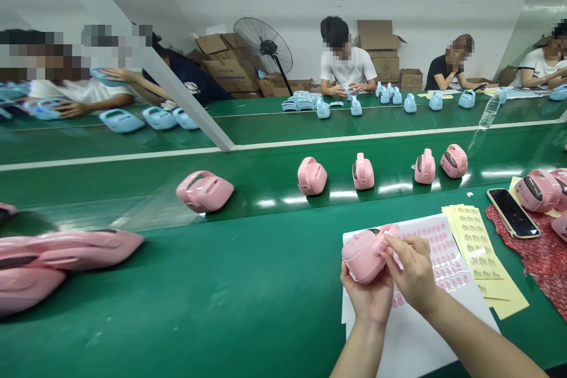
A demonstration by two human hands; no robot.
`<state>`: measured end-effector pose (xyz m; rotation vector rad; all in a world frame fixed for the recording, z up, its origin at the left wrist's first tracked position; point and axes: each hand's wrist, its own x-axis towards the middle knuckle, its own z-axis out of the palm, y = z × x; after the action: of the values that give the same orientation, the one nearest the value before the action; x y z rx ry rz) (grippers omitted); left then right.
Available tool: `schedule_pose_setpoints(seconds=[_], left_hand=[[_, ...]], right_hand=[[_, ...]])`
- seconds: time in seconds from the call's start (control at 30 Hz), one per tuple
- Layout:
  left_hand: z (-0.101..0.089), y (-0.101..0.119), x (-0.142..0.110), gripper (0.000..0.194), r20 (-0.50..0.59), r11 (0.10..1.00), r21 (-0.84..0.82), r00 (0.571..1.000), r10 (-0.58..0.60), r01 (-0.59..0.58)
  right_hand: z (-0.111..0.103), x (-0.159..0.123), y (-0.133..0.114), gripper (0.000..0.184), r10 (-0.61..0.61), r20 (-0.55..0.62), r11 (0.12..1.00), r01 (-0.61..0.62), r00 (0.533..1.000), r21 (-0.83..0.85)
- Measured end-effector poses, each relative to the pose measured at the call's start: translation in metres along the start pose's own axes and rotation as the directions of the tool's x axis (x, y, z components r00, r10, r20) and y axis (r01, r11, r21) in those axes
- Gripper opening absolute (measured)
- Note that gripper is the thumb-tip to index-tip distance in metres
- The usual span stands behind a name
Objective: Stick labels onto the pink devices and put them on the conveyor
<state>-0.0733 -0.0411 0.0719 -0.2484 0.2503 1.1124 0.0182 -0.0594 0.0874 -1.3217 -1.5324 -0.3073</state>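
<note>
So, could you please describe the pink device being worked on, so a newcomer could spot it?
On the green table, toward the right, lies a white sheet. Over it, the left hand supports the pink device from below, with the right hand at its side. Unlike its pink neighbours, it is held up.

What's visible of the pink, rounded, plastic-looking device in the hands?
The pink, rounded, plastic-looking device has a dark patch along its upper edge and a small darker-pink mark. Tilted, it rests in the left hand above a white sheet with pink stickers; the right hand touches its right side.
</note>
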Motion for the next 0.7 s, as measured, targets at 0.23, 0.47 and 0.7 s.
schedule_pose_setpoints(seconds=[0.23,0.47,0.7], left_hand=[[-0.012,0.001,0.0,0.04,0.075,0.998,0.058,0.997,0.025,-0.029],[-0.023,0.013,-0.01,0.035,0.077,0.981,0.19,0.995,-0.062,0.046],[-0.034,0.038,-0.023,0.048,0.072,0.778,0.587,0.972,0.223,-0.222]], right_hand=[[-0.004,0.004,0.008,0.061,0.202,0.228,0.97,-0.227,0.952,0.088],[0.023,0.016,0.063,0.046,0.51,0.353,0.811,-0.575,0.784,0.106],[0.043,0.001,0.093,0.033,0.37,0.486,0.871,-0.477,0.792,0.115]])
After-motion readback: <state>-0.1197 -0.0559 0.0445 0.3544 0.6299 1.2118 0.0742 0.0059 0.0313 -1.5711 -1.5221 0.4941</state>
